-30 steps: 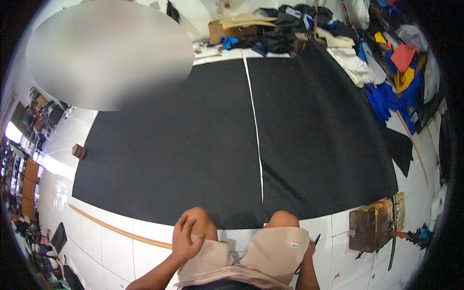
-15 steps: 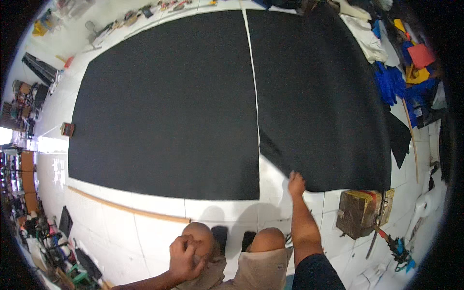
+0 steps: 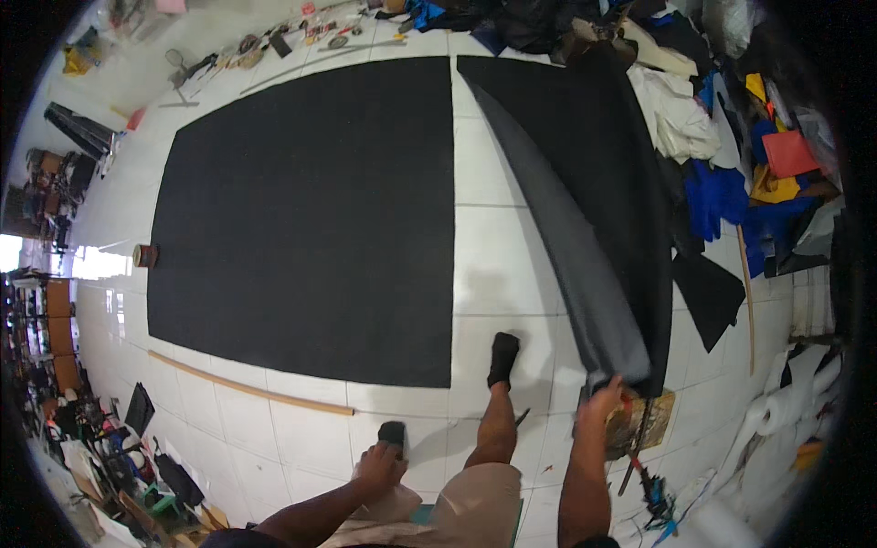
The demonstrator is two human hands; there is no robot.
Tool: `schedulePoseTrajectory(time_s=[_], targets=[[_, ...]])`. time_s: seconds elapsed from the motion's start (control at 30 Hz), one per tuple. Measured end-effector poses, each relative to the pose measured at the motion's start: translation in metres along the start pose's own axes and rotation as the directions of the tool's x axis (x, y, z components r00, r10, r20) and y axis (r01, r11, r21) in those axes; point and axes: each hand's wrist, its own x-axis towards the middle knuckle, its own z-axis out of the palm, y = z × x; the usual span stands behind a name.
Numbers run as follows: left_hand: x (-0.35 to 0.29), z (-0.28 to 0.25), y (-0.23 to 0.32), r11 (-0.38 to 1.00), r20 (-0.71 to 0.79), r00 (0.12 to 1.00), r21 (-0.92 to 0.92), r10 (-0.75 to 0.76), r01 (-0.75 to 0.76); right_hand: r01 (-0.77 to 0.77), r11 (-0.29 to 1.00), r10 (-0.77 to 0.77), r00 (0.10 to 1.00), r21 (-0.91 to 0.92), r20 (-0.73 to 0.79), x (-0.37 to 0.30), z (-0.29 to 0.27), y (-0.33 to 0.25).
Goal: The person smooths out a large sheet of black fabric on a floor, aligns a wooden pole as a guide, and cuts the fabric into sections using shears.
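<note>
Fingers of the right hand (image 3: 598, 405) close around the near corner of the right black sheet (image 3: 610, 173), at the lower right of the frame; exactly how the thumb sits cannot be told at this size. Pinching the corner seems to give good control of the whole edge, since the sheet's left side is turned back in a long slanting fold that shows its grey underside (image 3: 585, 283). That fold narrows toward the top centre, where the sheet's far corner lies near the other sheet, so the material probably hinges there.

Left-hand fingers are loosely spread over the left knee, empty as far as can be seen; the left hand (image 3: 379, 469) likely serves as a prop while the body leans right. The right foot (image 3: 503, 358), in a black sock, stands on the white tiled floor (image 3: 512, 265) between the sheets, apparently placed there for reach without treading on either.

The left black sheet (image 3: 306, 224) lies flat across the left and centre. A small tin (image 3: 144, 256) sits at its left edge, perhaps as a weight. A wooden pole (image 3: 251, 388) lies just below its lower edge. A worn box (image 3: 626, 434) stands by the gripped corner, partly hidden behind the right hand.
</note>
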Motion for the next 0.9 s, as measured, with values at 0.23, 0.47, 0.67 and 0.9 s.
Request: schedulePoseTrajectory(time_s=[0.23,0.47,0.67,0.9], targets=[[0.155,-0.125,0.274,0.826,-0.13,0.976,-0.521,0.172,-0.215,0.544,0.657,-0.053,0.725,-0.523,0.687,-0.137,-0.024,-0.091],[0.158,-0.196,0.398,0.986,0.152,0.985,-0.153,0.085,-0.061,0.749,0.371,0.698,0.165,-0.549,0.697,-0.09,0.032,-0.208],[0.15,-0.184,0.374,0.951,-0.077,0.959,-0.135,0.271,-0.279,0.36,0.687,0.388,0.553,-0.632,0.737,-0.076,0.185,-0.278],[0.099,-0.185,0.274,0.772,-0.29,0.9,-0.469,0.325,-0.43,0.481,0.375,0.424,0.671,-0.792,0.608,-0.121,0.261,-0.218]])
